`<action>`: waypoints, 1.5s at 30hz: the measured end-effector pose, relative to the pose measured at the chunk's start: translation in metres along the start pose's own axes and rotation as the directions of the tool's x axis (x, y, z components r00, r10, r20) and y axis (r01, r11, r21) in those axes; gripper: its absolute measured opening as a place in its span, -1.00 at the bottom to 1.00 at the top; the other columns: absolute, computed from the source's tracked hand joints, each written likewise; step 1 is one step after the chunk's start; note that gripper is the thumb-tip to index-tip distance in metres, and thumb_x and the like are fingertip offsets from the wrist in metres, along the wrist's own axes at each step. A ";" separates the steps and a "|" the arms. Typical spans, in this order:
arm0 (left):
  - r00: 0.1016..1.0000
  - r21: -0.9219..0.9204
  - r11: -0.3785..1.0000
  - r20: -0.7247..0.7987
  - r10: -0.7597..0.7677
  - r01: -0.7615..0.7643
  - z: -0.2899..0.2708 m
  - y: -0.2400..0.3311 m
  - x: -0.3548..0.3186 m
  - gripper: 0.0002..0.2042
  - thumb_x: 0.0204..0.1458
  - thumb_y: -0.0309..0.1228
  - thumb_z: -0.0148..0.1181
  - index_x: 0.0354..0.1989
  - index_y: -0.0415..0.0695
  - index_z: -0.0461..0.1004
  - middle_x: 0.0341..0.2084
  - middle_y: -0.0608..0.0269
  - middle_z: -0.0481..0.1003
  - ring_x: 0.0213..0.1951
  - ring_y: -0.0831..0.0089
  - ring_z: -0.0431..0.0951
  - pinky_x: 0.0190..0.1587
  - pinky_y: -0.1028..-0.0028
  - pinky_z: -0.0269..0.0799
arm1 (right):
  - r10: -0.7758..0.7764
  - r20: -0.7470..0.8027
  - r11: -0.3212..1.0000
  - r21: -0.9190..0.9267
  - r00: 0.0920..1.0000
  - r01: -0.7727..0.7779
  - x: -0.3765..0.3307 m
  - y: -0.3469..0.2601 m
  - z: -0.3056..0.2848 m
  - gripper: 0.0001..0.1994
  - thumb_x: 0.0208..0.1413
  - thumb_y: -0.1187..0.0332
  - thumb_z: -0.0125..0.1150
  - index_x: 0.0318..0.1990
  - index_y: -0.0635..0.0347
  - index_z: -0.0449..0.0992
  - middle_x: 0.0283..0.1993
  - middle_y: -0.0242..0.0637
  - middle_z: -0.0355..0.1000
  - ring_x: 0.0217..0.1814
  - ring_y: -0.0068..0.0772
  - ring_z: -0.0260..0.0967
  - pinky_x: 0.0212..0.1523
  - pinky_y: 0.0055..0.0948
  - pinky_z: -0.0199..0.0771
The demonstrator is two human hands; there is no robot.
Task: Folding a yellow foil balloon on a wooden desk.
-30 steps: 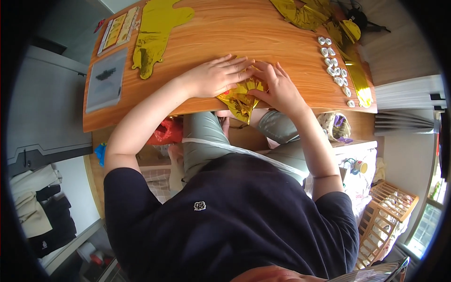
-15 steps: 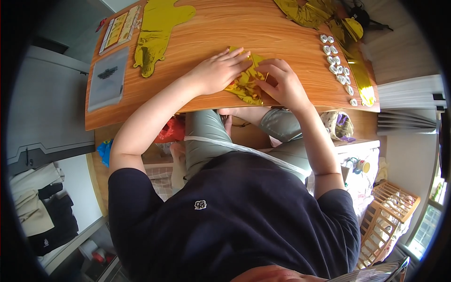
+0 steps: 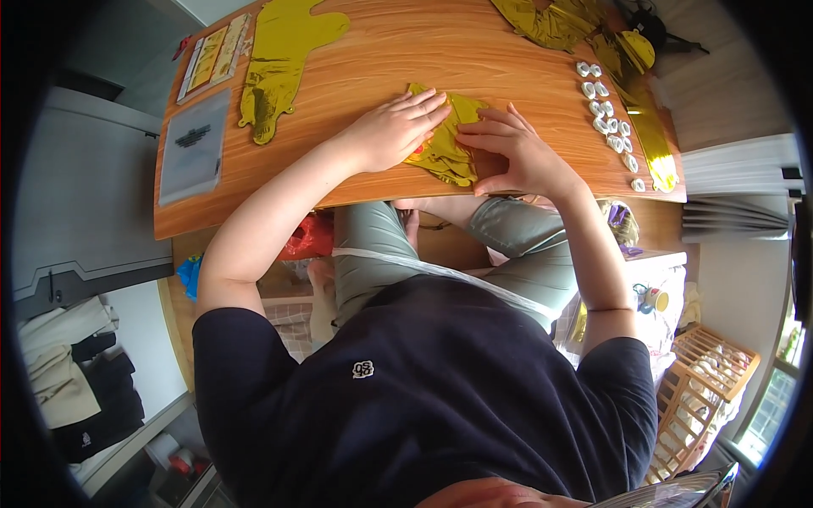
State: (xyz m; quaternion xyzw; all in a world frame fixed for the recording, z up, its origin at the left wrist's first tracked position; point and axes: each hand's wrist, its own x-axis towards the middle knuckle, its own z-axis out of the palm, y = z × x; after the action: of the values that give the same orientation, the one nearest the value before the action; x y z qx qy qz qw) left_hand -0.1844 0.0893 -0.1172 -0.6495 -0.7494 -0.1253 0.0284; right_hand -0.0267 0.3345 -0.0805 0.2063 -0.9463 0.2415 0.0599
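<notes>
A folded, flat gold foil balloon [image 3: 456,157] lies near the front edge of the wooden table [image 3: 373,63]. My left hand [image 3: 405,129] rests flat on its left part, fingers stretched out to the right. At its right edge is my right hand [image 3: 512,152], fingers spread, thumb apart and fingertips touching or just above the foil. Nothing shows gripped in that hand. A bit of red shows on the foil beside my left fingertips. Another flat gold foil balloon [image 3: 284,63] lies at the far left.
Left on the table are a clear plastic bag [image 3: 195,148] and a printed pack [image 3: 213,55]. Several small white rolls [image 3: 611,124] line the right side, next to a gold foil strip [image 3: 652,148]. More crumpled gold foil [image 3: 555,24] lies at the far right.
My right hand has opened from a pinch and moved slightly right. The folded foil's right side lies flatter and smoother. My left hand stays on the balloon.
</notes>
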 end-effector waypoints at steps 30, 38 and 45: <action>0.999 -0.130 0.991 -0.025 -0.029 0.026 0.004 -0.002 -0.001 -0.46 0.33 -0.37 0.03 0.48 -0.07 0.17 0.48 0.05 0.16 0.50 0.11 0.11 0.52 0.13 0.04 | -0.336 -0.159 0.942 -0.044 0.928 0.333 0.014 -0.002 0.013 -0.76 0.06 0.55 0.28 -0.08 0.19 0.59 -0.19 -0.09 0.55 -0.12 0.01 0.53 0.05 -0.11 0.47; 0.997 -0.155 0.985 0.020 -0.069 0.071 0.000 0.000 0.001 -0.46 0.33 -0.43 -0.01 0.50 -0.08 0.15 0.49 0.08 0.13 0.51 0.13 0.09 0.53 0.13 0.03 | 0.167 -0.141 0.963 0.234 0.976 -0.131 0.035 -0.026 0.015 -0.84 0.21 0.45 0.23 -0.09 0.28 0.57 -0.21 -0.05 0.55 -0.16 0.08 0.52 -0.11 -0.16 0.51; 0.987 -0.305 0.946 0.143 -0.069 0.111 -0.010 -0.017 0.004 -0.40 0.33 -0.49 -0.04 0.55 -0.02 0.05 0.56 0.16 -0.03 0.57 0.22 -0.08 0.56 0.19 -0.09 | 0.347 -0.014 0.915 0.222 0.938 -0.335 0.049 -0.031 0.005 -0.79 0.27 0.38 0.22 -0.03 0.28 0.58 -0.25 0.04 0.58 -0.20 0.03 0.56 -0.13 -0.22 0.51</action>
State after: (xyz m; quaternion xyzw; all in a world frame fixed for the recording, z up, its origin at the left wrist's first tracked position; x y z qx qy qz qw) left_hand -0.2029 0.0885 -0.1091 -0.6177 -0.7493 -0.2007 -0.1295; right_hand -0.0583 0.2891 -0.0609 0.0368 -0.9339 0.3552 0.0194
